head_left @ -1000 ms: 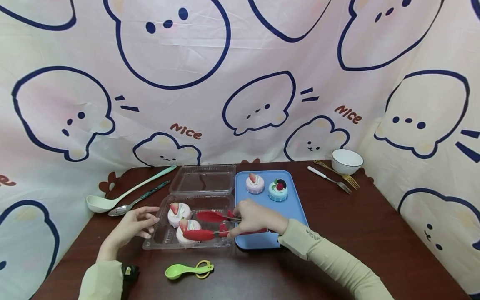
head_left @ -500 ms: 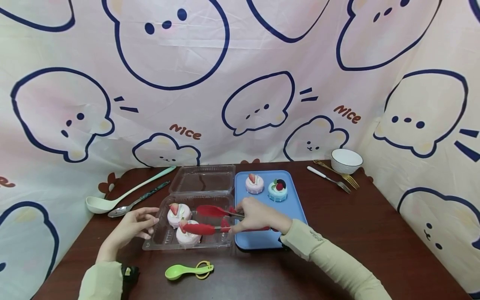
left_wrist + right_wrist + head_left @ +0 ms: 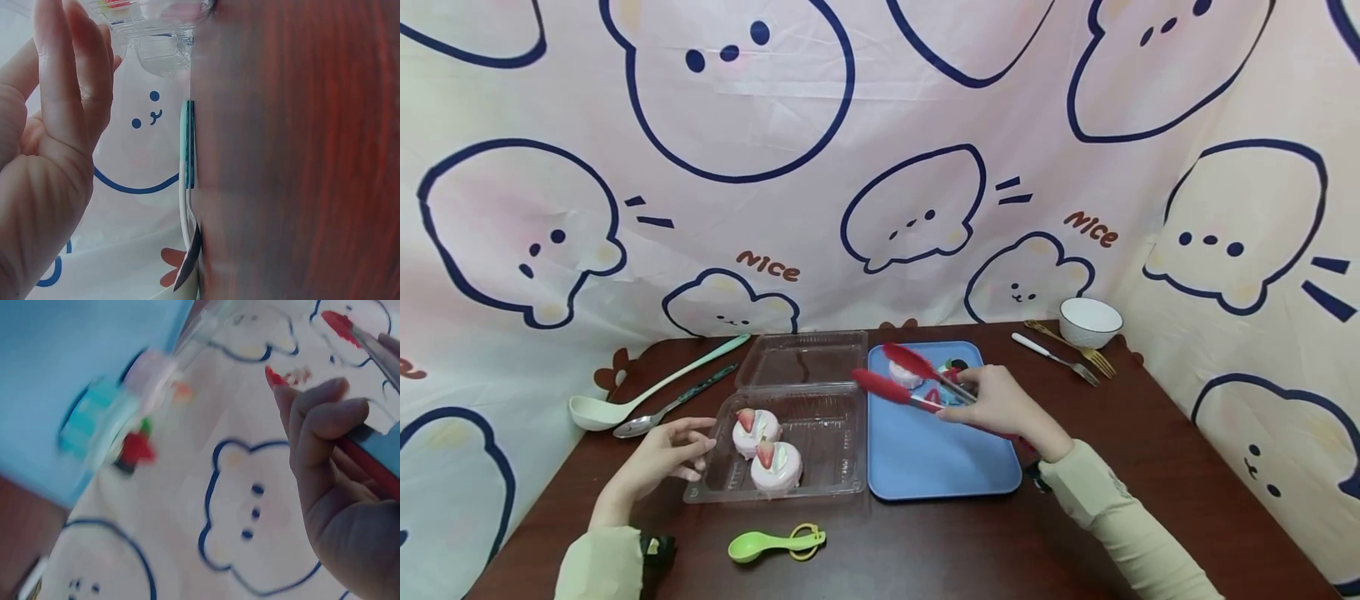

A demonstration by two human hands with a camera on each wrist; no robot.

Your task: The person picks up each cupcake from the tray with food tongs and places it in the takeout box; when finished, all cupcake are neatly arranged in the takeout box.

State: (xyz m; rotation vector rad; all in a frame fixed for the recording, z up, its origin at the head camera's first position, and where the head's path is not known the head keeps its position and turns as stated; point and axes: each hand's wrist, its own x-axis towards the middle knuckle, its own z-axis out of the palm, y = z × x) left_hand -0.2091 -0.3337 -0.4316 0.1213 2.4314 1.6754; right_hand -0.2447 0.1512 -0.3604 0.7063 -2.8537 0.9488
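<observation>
My right hand (image 3: 1000, 404) grips a pair of red-tipped tongs (image 3: 883, 387) above the blue tray (image 3: 940, 462). The tongs' red heads stand apart with nothing between them. Behind them on the tray sit a pink strawberry cake (image 3: 149, 378) and a blue cake (image 3: 100, 422) with fruit on top, both partly covered by the tongs in the head view. To the left, a clear plastic box (image 3: 831, 450) lies with its lid folded back. Two pink strawberry cakes (image 3: 755, 433) sit in its left half. My left hand (image 3: 662, 454) rests its loosely bent fingers at the box's left edge.
A green measuring spoon (image 3: 760, 546) lies in front of the box. At the back left are a pale green ladle (image 3: 617, 410) and a metal spoon (image 3: 643, 422). Two forks (image 3: 1060, 358) and a white bowl (image 3: 1092, 323) stand back right. Patterned cloth hangs behind the table.
My right hand has lifted the tongs out of the box and moved them right and back, over the tray. The two cakes in the box and my left hand have stayed put.
</observation>
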